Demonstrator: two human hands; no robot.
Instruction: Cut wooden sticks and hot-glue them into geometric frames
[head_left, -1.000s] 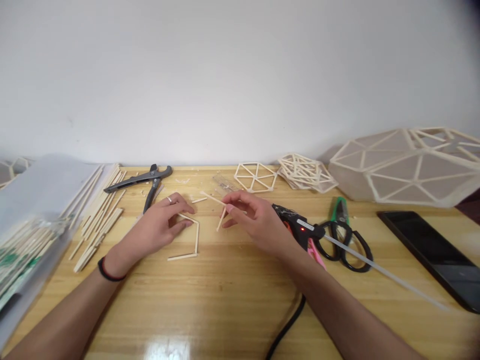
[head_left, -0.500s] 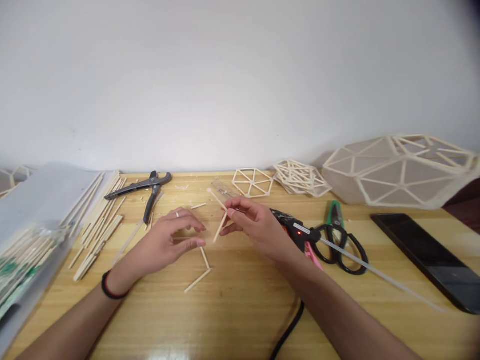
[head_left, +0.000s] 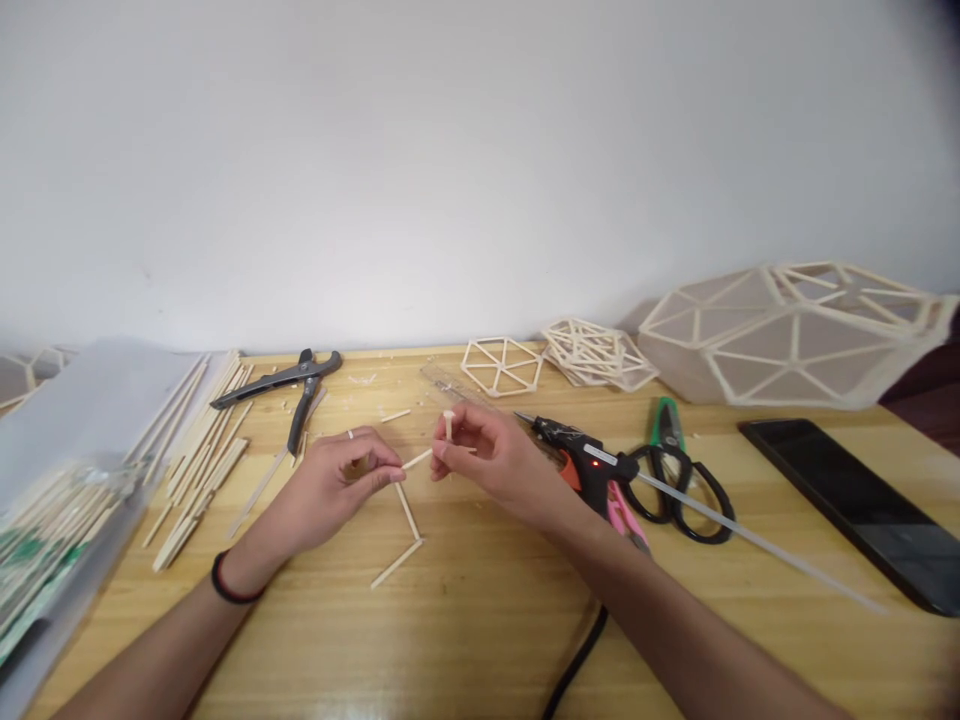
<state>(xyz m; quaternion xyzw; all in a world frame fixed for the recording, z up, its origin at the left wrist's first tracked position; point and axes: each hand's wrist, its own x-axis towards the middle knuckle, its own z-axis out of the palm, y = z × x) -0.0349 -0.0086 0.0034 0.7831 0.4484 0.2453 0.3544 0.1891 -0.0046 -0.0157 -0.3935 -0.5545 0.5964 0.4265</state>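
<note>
My right hand (head_left: pixel 499 468) pinches a joined pair of short wooden sticks (head_left: pixel 418 460). One stick points left; the other stands up from the fingertips, with a pale blob at its top end. Thumb and forefinger of my left hand (head_left: pixel 326 490) are closed on the left-pointing stick's tip. Below the hands, two more sticks joined in a V (head_left: pixel 409 515) lie on the table. A glue gun (head_left: pixel 581 455) with a glowing red light rests just right of my right hand, a clear glue stick (head_left: pixel 757 545) jutting from its back.
Loose sticks (head_left: pixel 210 470) and a bagged bundle (head_left: pixel 60 530) lie left, near a black cutter (head_left: pixel 289 385). A hexagonal stick frame (head_left: pixel 502 366), stacked frames (head_left: pixel 596 350) and a covered dome piece (head_left: pixel 795 345) stand at the back. Scissors (head_left: pixel 679 490) and a phone (head_left: pixel 855 510) lie right.
My left hand has closed on one end of the joined sticks. My right hand has turned the pair, so one stick now points left and the other up.
</note>
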